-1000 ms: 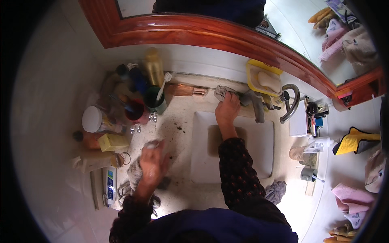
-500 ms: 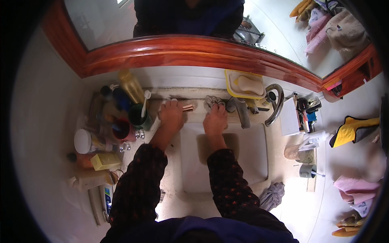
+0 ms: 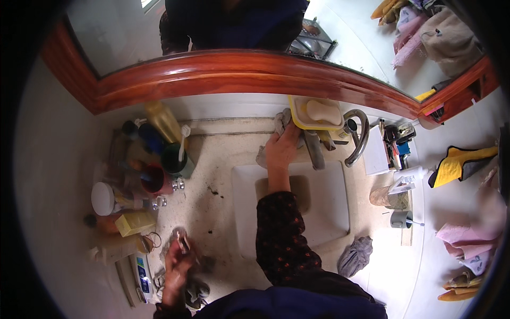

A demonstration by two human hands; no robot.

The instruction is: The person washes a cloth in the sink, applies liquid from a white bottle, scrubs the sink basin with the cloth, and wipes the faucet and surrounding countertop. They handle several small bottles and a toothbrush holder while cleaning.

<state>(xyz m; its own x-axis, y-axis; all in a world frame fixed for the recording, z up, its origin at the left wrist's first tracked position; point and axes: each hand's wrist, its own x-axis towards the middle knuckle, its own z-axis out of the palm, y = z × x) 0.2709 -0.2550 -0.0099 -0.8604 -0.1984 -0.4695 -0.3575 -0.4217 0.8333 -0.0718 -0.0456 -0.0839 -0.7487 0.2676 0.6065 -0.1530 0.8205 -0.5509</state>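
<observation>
Down at the near left of the counter [image 3: 220,212], my left hand [image 3: 178,263] is closed around a small shiny, clear and pinkish bottle-like thing [image 3: 181,240]. Motion blurs it, so its exact kind is unclear. My right hand [image 3: 283,148] reaches over the sink [image 3: 324,212] to the back ledge. It presses a crumpled grey cloth [image 3: 282,121] there, beside the yellow-rimmed soap dish [image 3: 313,125]; part of the cloth shows left of the wrist. A bar of soap [image 3: 323,111] lies in the dish.
The curved faucet [image 3: 361,139] rises right of the dish. Cups with toothbrushes, including a green cup [image 3: 178,162] and a red cup [image 3: 155,179], crowd the left side. Dark crumbs [image 3: 212,190] dot the counter. Another grey cloth [image 3: 356,256] lies right of the sink.
My left hand has moved from the back ledge to the near left, carrying the small things that stood there. My right hand has shifted the cloth slightly toward the soap dish.
</observation>
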